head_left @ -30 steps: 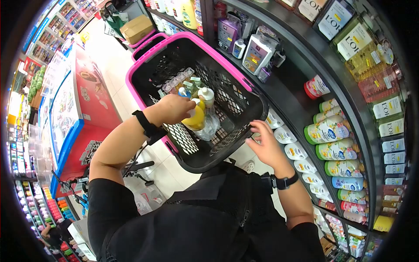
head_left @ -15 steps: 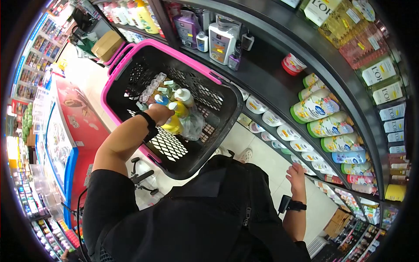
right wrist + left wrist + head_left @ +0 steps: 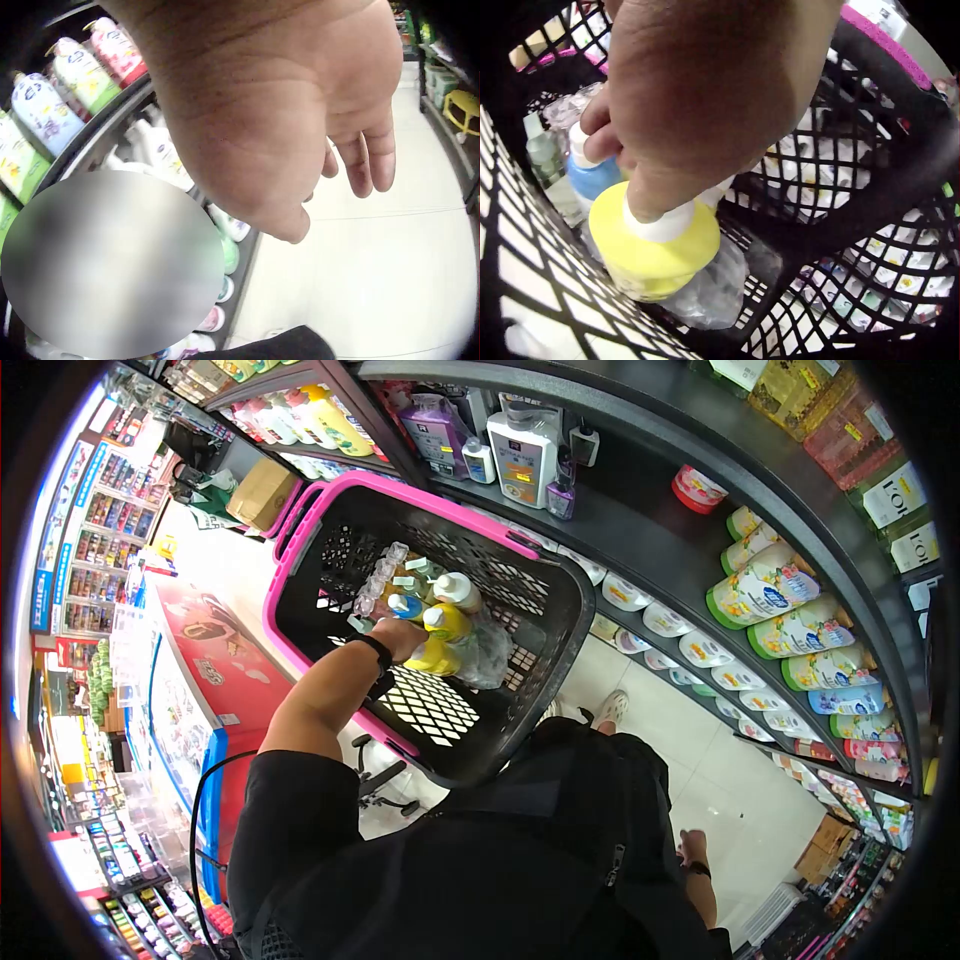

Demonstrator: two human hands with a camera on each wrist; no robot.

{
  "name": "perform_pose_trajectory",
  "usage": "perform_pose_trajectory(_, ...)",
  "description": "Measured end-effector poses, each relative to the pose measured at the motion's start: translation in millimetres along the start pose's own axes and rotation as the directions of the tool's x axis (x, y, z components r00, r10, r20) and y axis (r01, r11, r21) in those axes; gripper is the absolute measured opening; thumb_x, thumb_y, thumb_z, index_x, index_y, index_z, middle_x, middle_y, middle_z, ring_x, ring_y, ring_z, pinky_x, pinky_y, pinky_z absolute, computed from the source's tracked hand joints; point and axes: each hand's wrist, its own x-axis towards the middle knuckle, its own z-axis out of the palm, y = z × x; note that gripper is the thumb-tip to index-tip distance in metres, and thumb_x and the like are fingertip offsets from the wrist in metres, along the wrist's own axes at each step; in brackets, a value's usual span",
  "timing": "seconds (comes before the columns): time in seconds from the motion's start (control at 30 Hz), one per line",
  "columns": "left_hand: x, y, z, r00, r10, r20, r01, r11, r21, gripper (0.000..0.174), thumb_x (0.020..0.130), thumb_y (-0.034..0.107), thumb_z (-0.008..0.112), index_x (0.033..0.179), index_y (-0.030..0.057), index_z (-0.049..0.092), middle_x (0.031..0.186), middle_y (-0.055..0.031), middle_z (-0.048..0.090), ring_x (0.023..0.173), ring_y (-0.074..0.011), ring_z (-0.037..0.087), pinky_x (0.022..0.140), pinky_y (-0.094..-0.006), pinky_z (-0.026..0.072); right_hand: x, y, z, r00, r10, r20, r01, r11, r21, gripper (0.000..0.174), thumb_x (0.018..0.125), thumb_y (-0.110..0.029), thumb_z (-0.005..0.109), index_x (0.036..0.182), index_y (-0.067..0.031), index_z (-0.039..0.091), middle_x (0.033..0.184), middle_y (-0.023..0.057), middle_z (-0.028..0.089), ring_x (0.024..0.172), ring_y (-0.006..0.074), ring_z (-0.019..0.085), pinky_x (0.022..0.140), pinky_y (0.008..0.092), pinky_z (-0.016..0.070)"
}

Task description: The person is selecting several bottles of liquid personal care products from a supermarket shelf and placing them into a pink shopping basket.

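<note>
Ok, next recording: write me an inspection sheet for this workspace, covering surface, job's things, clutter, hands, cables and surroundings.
Surface: black basket with pink rim, above a pale tiled floor.
Job's things: yellow bottle with a white cap, inside the basket; blue-and-white bottle close by.
Clutter: clear plastic bag beside the yellow bottle; more bottles in the basket.
Left hand: grips the yellow bottle at its cap.
Right hand: hangs over the floor, holding nothing.
Cables: thin black cable curving beside the left sleeve; ends unclear.
Surroundings: stocked shelf, cardboard box, red chest with blue edging.
</note>
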Motion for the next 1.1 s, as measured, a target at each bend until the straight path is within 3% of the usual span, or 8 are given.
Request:
perform_pose_trajectory(0.2,14,-15,30,0.998,-0.055,-0.044,0.053,0.997,-0.060,0.025,0.092,0.012,0.056,0.116,0.0075,0.063,0.108,-0.0204,0.069,0.105,-0.0380,0.068,0.088,-0.0481,0.0538,-49,15,-2,0.996,0.076,0.054,-0.080,0.994,0.071,0.025,0.088,-0.014,0.060,0.067,-0.0045,0.050,0.058,0.0065,0.042,0.047,0.0226,0.046,0.046,0.0392,0.0457)
perform_pose_trajectory(0.4,33,-6,43,0.999,-0.029,-0.033,0.029,0.999,0.021,0.030,0.090,0.010,0.057,0.118,0.0100,0.066,0.108,-0.0199,0.070,0.107,-0.0389,0.067,0.088,-0.0480,0.0542,-51,-24,13,0.993,0.007,-0.121,0.015,0.984,0.176,0.027,0.088,-0.016,0.065,0.111,-0.0039,0.060,0.091,0.0096,0.060,0.074,0.0191,0.058,0.056,0.0371,0.0514)
perform_pose_trajectory(0.53,59,-17,74,0.994,-0.068,-0.082,0.072,0.996,0.045,0.027,0.087,0.021,0.061,0.106,0.0038,0.070,0.094,-0.0193,0.073,0.090,-0.0386,0.072,0.078,-0.0488,0.0572,-21,-16,14,0.968,-0.215,-0.130,0.220,0.975,0.026,0.048,0.086,-0.021,0.069,0.129,-0.0069,0.055,0.112,0.0113,0.063,0.093,0.0228,0.062,0.066,0.0402,0.0547)
perform_pose_trajectory(0.6,66,-21,65,0.999,0.010,0.040,-0.019,0.975,0.222,0.028,0.090,0.026,0.056,0.097,0.0079,0.076,0.107,-0.0157,0.075,0.102,-0.0316,0.072,0.085,-0.0455,0.0567,3,2,17,0.947,-0.289,-0.141,0.276,0.955,-0.104,0.049,0.085,-0.026,0.072,0.127,-0.0060,0.057,0.115,0.0127,0.064,0.096,0.0247,0.065,0.073,0.0435,0.0562)
perform_pose_trajectory(0.7,93,-48,46,0.987,0.096,0.131,-0.109,0.989,0.096,0.056,0.082,0.055,0.069,0.106,0.0037,0.073,0.104,-0.0195,0.073,0.099,-0.0377,0.069,0.089,-0.0502,0.0532,-19,-14,7,0.952,-0.294,-0.086,0.243,0.895,-0.373,0.053,0.085,-0.039,0.070,0.124,-0.0034,0.063,0.108,0.0194,0.071,0.090,0.0294,0.070,0.083,0.0413,0.0562)
perform_pose_trajectory(0.8,38,-8,-31,0.971,0.038,-0.236,-0.075,0.986,-0.150,0.056,0.080,0.041,0.072,0.119,0.0029,0.064,0.110,-0.0233,0.070,0.107,-0.0434,0.065,0.089,-0.0515,0.0520,-34,-25,1,0.981,-0.189,-0.037,0.168,0.932,-0.323,0.054,0.084,-0.041,0.070,0.121,-0.0010,0.066,0.115,0.0236,0.069,0.109,0.0373,0.065,0.094,0.0453,0.0520)
perform_pose_trajectory(0.83,25,-1,-48,0.906,0.161,-0.391,-0.260,0.941,-0.215,0.056,0.078,0.034,0.073,0.122,0.0024,0.060,0.106,-0.0238,0.070,0.103,-0.0439,0.065,0.086,-0.0519,0.0525,-25,-28,0,0.986,-0.164,0.019,0.160,0.920,-0.359,0.052,0.085,-0.039,0.070,0.119,0.0001,0.066,0.122,0.0254,0.067,0.117,0.0386,0.062,0.099,0.0464,0.0500)
perform_pose_trajectory(1.1,-57,135,-130,0.699,0.236,-0.675,-0.500,0.837,-0.225,0.022,0.080,0.016,0.069,0.097,0.0023,0.063,0.093,-0.0218,0.067,0.090,-0.0419,0.065,0.077,-0.0482,0.0521,-11,-80,-25,0.955,-0.296,0.006,0.291,0.933,-0.214,0.054,0.086,-0.038,0.068,0.124,0.0004,0.065,0.118,0.0214,0.070,0.112,0.0367,0.065,0.097,0.0435,0.0510)
